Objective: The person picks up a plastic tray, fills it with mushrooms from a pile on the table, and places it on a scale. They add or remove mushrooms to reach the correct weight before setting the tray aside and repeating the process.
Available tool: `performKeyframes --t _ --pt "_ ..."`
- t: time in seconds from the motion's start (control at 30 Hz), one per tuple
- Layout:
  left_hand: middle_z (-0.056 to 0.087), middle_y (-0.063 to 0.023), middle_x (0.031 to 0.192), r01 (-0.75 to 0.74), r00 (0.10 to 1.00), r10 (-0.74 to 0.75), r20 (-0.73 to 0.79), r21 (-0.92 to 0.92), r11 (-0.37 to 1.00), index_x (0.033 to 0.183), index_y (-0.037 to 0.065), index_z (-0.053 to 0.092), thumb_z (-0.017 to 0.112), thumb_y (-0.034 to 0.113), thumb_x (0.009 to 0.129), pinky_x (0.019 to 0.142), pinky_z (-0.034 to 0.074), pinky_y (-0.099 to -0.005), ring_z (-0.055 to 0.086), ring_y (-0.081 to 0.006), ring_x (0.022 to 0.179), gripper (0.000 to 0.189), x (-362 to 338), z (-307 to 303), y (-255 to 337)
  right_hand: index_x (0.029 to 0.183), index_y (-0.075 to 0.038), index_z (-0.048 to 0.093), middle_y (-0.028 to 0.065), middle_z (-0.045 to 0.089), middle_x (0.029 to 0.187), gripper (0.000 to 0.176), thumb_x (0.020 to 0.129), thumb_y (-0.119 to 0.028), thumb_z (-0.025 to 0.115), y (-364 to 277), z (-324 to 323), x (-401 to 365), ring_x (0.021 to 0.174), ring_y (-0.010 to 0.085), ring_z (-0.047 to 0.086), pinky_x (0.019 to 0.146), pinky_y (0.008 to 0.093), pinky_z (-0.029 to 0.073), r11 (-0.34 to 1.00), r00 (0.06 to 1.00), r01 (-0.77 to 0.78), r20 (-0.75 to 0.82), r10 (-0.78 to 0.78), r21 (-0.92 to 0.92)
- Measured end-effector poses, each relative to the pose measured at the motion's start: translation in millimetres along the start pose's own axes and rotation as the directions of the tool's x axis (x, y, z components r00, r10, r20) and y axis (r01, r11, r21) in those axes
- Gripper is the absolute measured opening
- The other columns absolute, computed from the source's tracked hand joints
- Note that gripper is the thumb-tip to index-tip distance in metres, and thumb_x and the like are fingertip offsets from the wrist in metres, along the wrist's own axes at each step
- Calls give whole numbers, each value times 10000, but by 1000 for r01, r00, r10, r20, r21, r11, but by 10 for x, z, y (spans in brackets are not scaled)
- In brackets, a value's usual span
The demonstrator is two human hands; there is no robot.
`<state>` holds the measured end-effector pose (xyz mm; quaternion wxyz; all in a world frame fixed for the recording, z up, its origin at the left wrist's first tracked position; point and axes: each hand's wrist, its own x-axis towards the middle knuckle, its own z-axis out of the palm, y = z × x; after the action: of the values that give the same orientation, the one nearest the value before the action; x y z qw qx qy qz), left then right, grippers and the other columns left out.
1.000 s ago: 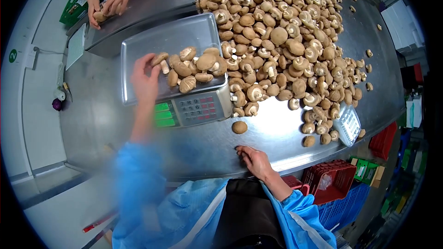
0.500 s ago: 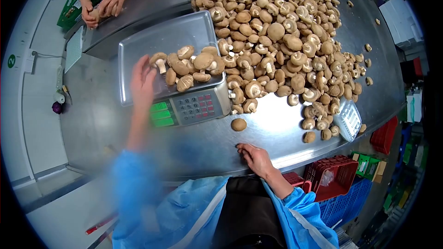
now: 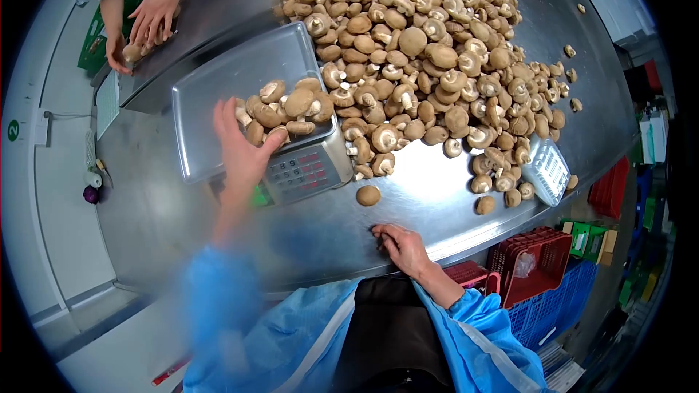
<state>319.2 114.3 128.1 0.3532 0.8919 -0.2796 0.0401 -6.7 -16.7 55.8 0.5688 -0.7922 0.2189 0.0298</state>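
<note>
My left hand [image 3: 247, 153] reaches over the front of the weighing scale, fingers spread, at the near left side of several brown mushrooms [image 3: 298, 102]. Those mushrooms lie grouped on the right part of the metal scale tray [image 3: 211, 94]. Part of the scale's keypad [image 3: 297, 173] and green display is hidden behind that hand. My right hand [image 3: 406, 249] rests at the table's front edge with its fingers curled; what they hold, if anything, is hidden. A single mushroom [image 3: 368, 195] lies on the table just beyond it.
A large mushroom heap [image 3: 437, 51] covers the table behind the scale. A clear plastic tray [image 3: 546, 172] lies at its right end. At the upper left are a co-worker's hands [image 3: 154, 18] with mushrooms. Red crate [image 3: 531, 266] and blue crate [image 3: 557, 304] stand below the table's right edge.
My left hand has moved right, closer to the mushrooms on the scale, and now covers part of the display. The whole view has shifted slightly. The co-worker's hands have moved apart.
</note>
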Motion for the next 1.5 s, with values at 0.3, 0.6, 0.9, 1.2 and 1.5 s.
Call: performKeyframes --t 0.3,0.6,0.9,1.2,1.5 --pt "333 -178 1437 126 992 -120 42 -212 969 1453 37 284 716 159 737 1133 281 -417 339 -319 1350 845 -9 -4 -112 1054 -63 636 127 656 964 238 844 17 557 291 -115 -287 817 290 654 742 370 521 1000 982 7 -190 -9 -12" --pt "440 -179 1406 -210 978 200 -64 -337 918 1373 1 431 549 166 928 1103 312 -392 438 -290 1285 489 -844 -30 426 1006 -131 623 80 656 928 190 819 -112 596 428 -194 -545 785 335 643 666 427 527 950 906 28 -393 -155 -311" --pt "407 -218 1422 -38 592 627 506 -760 649 1331 -47 444 549 112 919 1113 278 -459 394 -380 1320 453 -2262 1280 988 879 -76 606 131 638 762 167 728 -148 607 693 31 -488 662 365 617 577 437 494 966 746 114 -622 -237 -231" --pt "591 -279 1124 -674 368 892 261 -586 450 1096 -49 602 560 374 932 937 420 -528 540 -460 1061 456 -2136 1411 1959 572 -37 554 158 590 624 222 564 -225 673 923 174 -325 607 369 573 538 427 446 965 708 246 -664 -239 -85" --pt "664 -181 981 -805 247 812 529 -354 475 994 55 689 604 271 864 802 452 -503 599 -386 909 265 -2310 1388 2334 589 -34 561 153 601 633 212 590 -221 660 881 187 -841 604 349 584 540 416 455 975 756 214 -641 -131 53"
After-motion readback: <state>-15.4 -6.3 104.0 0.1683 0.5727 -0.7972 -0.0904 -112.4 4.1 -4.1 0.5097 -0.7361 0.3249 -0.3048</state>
